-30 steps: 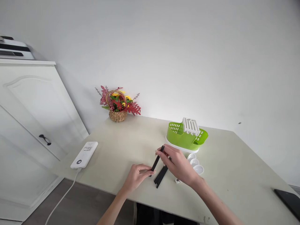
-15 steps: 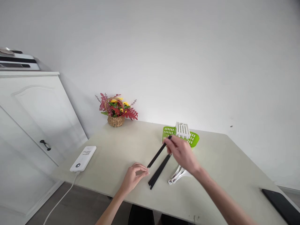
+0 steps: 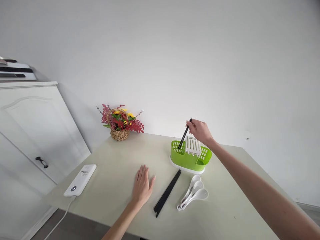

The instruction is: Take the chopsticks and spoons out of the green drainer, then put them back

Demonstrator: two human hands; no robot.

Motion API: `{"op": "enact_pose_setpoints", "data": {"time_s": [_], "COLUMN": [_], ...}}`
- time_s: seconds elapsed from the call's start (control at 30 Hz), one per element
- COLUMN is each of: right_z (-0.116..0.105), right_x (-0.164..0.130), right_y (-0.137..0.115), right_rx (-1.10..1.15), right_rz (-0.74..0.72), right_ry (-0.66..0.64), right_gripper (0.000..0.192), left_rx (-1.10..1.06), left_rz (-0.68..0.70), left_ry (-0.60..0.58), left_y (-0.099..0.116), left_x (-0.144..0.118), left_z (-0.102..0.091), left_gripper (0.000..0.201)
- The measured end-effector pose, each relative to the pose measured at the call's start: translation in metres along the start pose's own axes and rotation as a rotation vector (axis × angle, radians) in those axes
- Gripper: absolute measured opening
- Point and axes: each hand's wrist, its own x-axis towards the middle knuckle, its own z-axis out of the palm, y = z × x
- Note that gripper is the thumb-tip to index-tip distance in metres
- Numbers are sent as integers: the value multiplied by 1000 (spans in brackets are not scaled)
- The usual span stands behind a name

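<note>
Black chopsticks (image 3: pixel 184 135) are pinched near their upper end by my right hand (image 3: pixel 199 129). Their lower tips reach into the left compartment of a green utensil holder (image 3: pixel 187 160), which has a white slotted rack (image 3: pixel 193 146) in its middle and a white base. My left hand (image 3: pixel 142 187) lies flat on the table, fingers stretched out, holding nothing. Just right of it lies a bundle of black chopsticks (image 3: pixel 167 194). Beside that bundle, three white spoons (image 3: pixel 193 192) overlap, bowls pointing away from me.
A wicker basket of artificial flowers (image 3: pixel 120 134) stands at the table's back left. A white power bank (image 3: pixel 80 180) with a cable (image 3: pixel 60 220) lies at the left edge. Left of the table is a white cabinet (image 3: pixel 40 126); behind it rises a wall (image 3: pixel 175 66).
My right hand has carried the chopsticks up and forward to the holder's left compartment. My left hand has let go of their lower end and now rests flat on the table.
</note>
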Motion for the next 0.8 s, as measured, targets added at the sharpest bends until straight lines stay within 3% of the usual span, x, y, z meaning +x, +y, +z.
{"op": "enact_pose_setpoints", "data": {"time_s": [0.27,0.37,0.57,0.8], "right_z": [35,43,49,52], "right_x": [24,30,34,3], "right_y": [52,60,63,49], "right_rx": [-78,-95,-184,-336], "right_rz": [122,168,274,312], "right_ry": [-260,-359,-402,-326], "right_gripper": [44,32,38,87], "left_rx": [91,110,143,137], "left_rz": [13,19,23,33], "left_ry": [-32,-38,-37,-30], "left_y": [0,-1,-2,-1], "left_x": [5,4,3,5], "left_z": [9,8,9,8], "left_gripper": [54,53,51,50]}}
